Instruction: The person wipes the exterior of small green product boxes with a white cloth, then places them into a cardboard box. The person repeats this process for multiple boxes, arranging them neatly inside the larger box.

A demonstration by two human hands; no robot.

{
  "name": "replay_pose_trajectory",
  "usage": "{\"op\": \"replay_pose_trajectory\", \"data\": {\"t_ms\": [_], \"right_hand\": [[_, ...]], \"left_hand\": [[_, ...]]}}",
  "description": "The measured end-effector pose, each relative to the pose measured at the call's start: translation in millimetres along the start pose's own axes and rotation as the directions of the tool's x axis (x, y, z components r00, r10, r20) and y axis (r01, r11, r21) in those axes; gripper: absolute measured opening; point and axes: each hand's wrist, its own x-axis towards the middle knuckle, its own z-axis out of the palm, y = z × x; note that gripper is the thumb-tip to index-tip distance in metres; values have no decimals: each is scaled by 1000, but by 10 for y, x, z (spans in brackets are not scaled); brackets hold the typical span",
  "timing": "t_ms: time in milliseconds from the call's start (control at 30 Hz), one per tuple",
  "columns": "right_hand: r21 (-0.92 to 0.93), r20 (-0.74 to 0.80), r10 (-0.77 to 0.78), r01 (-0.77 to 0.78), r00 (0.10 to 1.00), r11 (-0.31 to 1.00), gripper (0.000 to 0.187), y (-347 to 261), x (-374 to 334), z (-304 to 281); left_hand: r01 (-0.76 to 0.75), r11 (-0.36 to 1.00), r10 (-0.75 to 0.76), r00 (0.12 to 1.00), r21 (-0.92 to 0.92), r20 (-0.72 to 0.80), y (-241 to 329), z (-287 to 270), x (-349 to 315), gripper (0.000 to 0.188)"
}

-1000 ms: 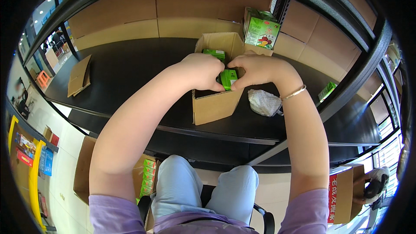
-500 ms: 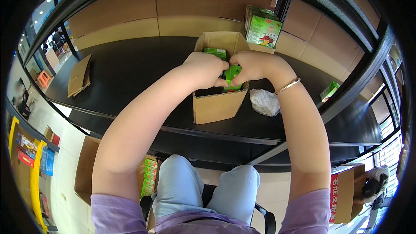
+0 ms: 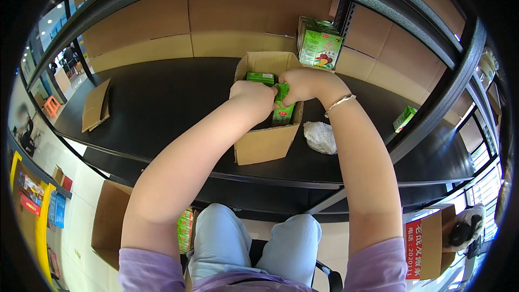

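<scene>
An open brown cardboard box [image 3: 261, 147] stands on the black shelf in front of me. Inside it is a small green carton [image 3: 283, 114], with a second green box [image 3: 260, 78] behind it near the back left corner. My left hand [image 3: 255, 98] reaches in over the left side, its fingers closed against the green carton. From the right, my right hand [image 3: 304, 85] grips the far part of the same carton between thumb and fingers. Some fingertips are hidden behind the hands. A white mesh-wrapped bundle [image 3: 320, 137] lies right of the box.
Green printed packages [image 3: 320, 46] stand at the back of the black shelf [image 3: 162, 113]. Folded cardboard [image 3: 96, 105] is on the left, a small green box [image 3: 404, 119] on the right. Black frame bars [image 3: 432, 97] cross the right side. A carton of green packs [image 3: 185, 230] sits below.
The view has shifted slightly, so the box shows lower. Both hands have slid toward the far end of the green carton, and more of its near part is visible.
</scene>
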Motion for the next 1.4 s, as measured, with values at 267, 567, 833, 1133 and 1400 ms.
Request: {"op": "replay_pose_trajectory", "data": {"t_ms": [267, 567, 833, 1133, 1400], "right_hand": [[33, -113, -46, 50, 992, 998, 56, 121, 187, 152], [-9, -278, 28, -31, 960, 999, 34, 134, 215, 317], [-69, -418, -8, -23, 909, 997, 24, 5, -1, 320], [-35, -409, 181, -214, 894, 976, 16, -161, 28, 257], [22, -385, 306, -323, 871, 946, 19, -186, 47, 240]], "left_hand": [[109, 989, -114, 992, 102, 46, 100, 49, 99, 47], [142, 989, -145, 986, 38, 79, 141, 105, 225, 47], [102, 982, -79, 986, -157, 148, 101, 167, 196, 65], [142, 967, -57, 929, -212, 366, 106, 106, 217, 89], [-20, 890, 143, 961, -456, 237, 44, 77, 128, 91]]}}
